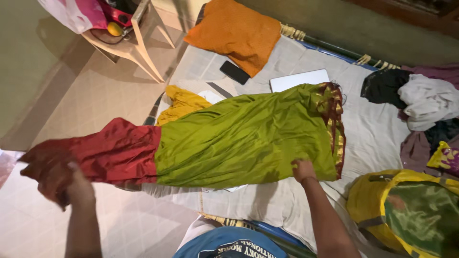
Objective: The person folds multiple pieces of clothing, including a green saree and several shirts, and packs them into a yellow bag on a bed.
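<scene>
A long silk cloth, olive-green with a dark red end panel and a gold-patterned border point(239, 138), lies stretched across the middle of the frame. Its long axis runs nearly level from the left edge to right of centre. Most of the green length rests on the bed with a pale checked sheet point(377, 138); the red end hangs out past the bed's edge over the tiled floor point(95, 95).

The left hand point(79, 188), at the lower left, has its fingers clenched on the red end and holds it up off the floor. The right hand point(302, 169), lower centre-right, pinches the near hem of the green part close to the gold border, fingers curled into the fabric.

So the cloth spans between the two hands, with each hand at the end nearer to it.
</scene>
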